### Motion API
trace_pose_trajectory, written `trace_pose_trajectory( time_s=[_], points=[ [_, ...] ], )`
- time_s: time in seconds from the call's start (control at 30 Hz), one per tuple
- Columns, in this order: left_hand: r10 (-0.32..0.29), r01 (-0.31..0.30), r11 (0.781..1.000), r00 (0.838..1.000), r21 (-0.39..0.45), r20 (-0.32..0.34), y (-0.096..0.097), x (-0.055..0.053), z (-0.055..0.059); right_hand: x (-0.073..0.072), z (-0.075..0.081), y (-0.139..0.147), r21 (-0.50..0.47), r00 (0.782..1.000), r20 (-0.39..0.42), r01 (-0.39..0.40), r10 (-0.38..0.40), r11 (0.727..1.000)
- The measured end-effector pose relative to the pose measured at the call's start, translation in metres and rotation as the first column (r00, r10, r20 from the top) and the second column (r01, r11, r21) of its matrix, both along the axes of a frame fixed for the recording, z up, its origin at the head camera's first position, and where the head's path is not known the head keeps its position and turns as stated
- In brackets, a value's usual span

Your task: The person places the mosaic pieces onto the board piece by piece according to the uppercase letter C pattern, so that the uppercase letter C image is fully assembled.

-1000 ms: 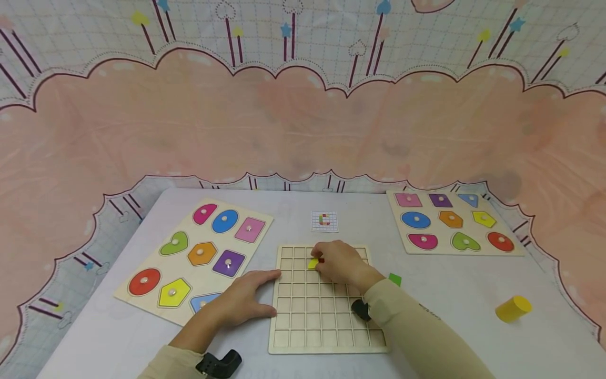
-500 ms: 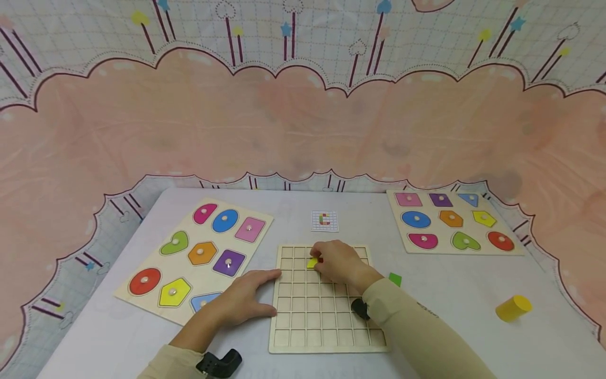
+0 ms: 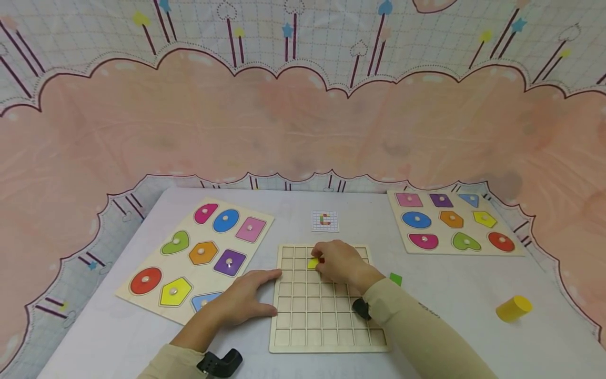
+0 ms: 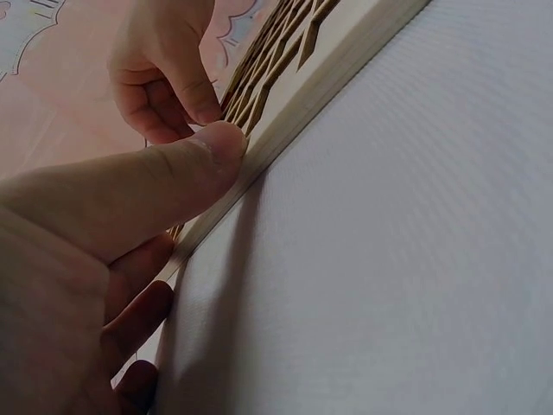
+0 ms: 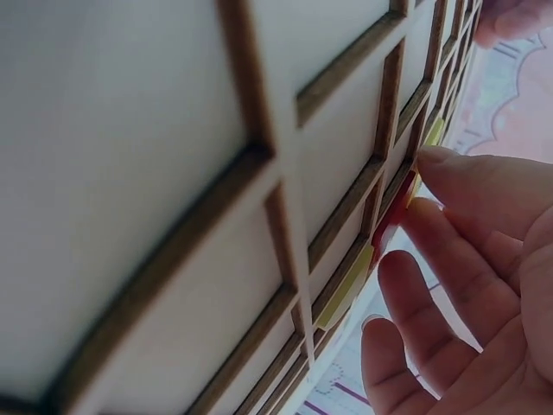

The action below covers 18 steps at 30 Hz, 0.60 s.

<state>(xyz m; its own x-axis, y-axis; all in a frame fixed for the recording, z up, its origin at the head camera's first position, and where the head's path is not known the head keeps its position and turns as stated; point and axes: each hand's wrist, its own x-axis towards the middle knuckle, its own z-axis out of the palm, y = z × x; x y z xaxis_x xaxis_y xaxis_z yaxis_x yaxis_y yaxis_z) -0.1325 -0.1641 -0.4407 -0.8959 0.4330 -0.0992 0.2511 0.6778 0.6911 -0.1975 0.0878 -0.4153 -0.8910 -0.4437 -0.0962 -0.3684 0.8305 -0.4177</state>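
Note:
A wooden grid board (image 3: pixel 303 321) lies on the white table. My right hand (image 3: pixel 342 264) reaches over its far rows. In the right wrist view, thumb and index finger pinch a small orange-yellow tile (image 5: pixel 414 185) at the board's surface. Beside it sit a red tile (image 5: pixel 391 213) and a yellow tile (image 5: pixel 347 289), with another yellow tile (image 5: pixel 435 131) past the thumb. From the head view, a yellow tile (image 3: pixel 312 263) shows by the fingertips. My left hand (image 3: pixel 242 301) rests with extended fingers at the board's left edge; its thumb (image 4: pixel 164 186) touches that edge.
Shape puzzle boards stand left (image 3: pixel 161 263) and right (image 3: pixel 440 246) of the grid. A small pattern card (image 3: pixel 316 227) lies behind it. A green tile (image 3: pixel 395 279) peeks past the right sleeve, and a yellow cylinder (image 3: pixel 513 309) is farther right.

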Motion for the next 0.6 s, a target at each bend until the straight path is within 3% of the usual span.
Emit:
trace_pose_trajectory(
  time_s=[0.23,0.6],
  points=[
    [-0.008,0.008,1.0,1.0,0.007,-0.005,0.0,0.0,0.0,0.001,0.004,0.008,-0.032,0.999,0.028,0.022,-0.021,0.999],
    [0.004,-0.004,1.0,1.0,0.001,-0.007,0.001,0.0,-0.001,0.012,0.015,0.036,-0.079,0.992,0.055,0.119,-0.115,0.99]
  ],
)
